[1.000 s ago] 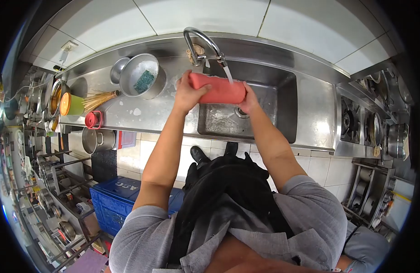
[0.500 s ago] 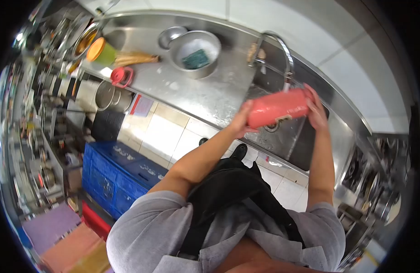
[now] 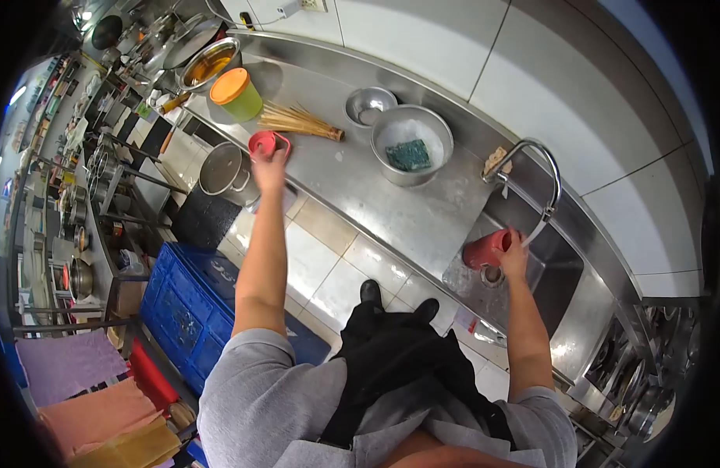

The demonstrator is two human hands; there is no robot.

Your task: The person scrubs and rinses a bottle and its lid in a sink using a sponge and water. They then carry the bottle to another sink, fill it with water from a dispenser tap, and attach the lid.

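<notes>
My left hand (image 3: 270,165) reaches out to the counter's front edge, its fingers closed on a red lid (image 3: 261,142) with a looped handle. Over at the sink (image 3: 559,296), my right hand (image 3: 514,253) grips a red cylindrical container (image 3: 483,249), which lies tilted low in the basin near the drain (image 3: 492,275). Water falls from the curved faucet (image 3: 560,187) close by my right hand. The right fingertips are partly hidden at the container's end.
On the steel counter (image 3: 328,175) are a metal pot (image 3: 446,160) holding suds and a green scrub pad (image 3: 407,155), a small metal bowl (image 3: 383,99), a bamboo whisk (image 3: 301,122) and a green tub with an orange lid (image 3: 233,84). Blue crates (image 3: 184,312) stand behind on the left.
My left hand has let go of the red container and moved left to the red lid. My right hand has lowered the container into the sink. The camera view has shifted.
</notes>
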